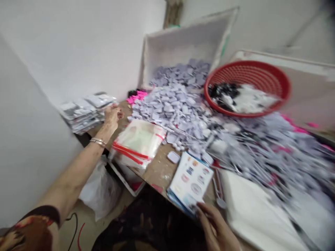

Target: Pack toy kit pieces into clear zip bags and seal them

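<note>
My left hand [112,118] is stretched out to the far left, beside a stack of filled clear packets [85,109]. Its fingers are loosely curled and apart, with nothing visible in them, though they are slightly blurred. In front of me, my right hand [218,226] has its fingertips at the near corner of a stack of printed cards [192,176]. Those fingers are extended, and I see no card lifted. Between the hands lies a pile of clear plastic bags with red strips [140,143]. A small white plastic piece [173,157] rests left of the cards.
A big heap of small pale plastic pieces [170,108] spills from a tipped white box [188,42]. A red basket [248,109] holds black and white items. White sheet material [253,205] lies at the right. A white plastic bag [101,191] hangs below the table edge.
</note>
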`<state>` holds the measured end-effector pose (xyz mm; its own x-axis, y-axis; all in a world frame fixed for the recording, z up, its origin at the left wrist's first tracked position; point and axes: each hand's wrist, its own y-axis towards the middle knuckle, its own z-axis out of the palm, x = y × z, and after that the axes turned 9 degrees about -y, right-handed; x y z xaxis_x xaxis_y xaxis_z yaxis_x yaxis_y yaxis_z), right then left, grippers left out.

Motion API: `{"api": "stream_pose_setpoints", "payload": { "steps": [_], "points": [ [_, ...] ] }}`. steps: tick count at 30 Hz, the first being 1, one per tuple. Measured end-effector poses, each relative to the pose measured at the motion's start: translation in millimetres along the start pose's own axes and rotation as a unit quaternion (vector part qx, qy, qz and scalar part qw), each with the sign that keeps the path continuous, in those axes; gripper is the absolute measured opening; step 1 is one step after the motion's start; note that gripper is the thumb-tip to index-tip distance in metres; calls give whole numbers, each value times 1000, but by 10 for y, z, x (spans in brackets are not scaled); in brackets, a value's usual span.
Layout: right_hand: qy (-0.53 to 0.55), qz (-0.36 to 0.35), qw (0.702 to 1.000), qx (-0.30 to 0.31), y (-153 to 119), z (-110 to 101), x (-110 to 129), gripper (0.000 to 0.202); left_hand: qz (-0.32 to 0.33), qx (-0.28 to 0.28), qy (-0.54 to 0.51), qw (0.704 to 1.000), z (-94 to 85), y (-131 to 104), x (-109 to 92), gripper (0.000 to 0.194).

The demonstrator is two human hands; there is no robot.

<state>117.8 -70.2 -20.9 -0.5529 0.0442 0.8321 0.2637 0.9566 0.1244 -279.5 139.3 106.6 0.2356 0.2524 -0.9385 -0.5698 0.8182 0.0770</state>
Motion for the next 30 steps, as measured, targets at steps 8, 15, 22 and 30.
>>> {"api": "stream_pose_setpoints", "payload": {
  "steps": [8, 15, 22, 30],
  "points": [
    [-189, -158, 969, 17, 78, -88, -132, 49, 233, 621, 282, 693, 484, -1646, 781, 32],
    [-225, -180, 957, 18, 24, -82, -106, 46, 292, 656, 451, 531, 600, -1909, 1152, 60],
    [-178, -222, 959, 0, 50, -93, -14, 21, 307, 656, 448, 524, 622, -1906, 1111, 58],
    [-162, -312, 936, -21, 11, -142, -88, 25, 289, 642, 392, 592, 525, -2052, 1131, 38]
  ]
}}
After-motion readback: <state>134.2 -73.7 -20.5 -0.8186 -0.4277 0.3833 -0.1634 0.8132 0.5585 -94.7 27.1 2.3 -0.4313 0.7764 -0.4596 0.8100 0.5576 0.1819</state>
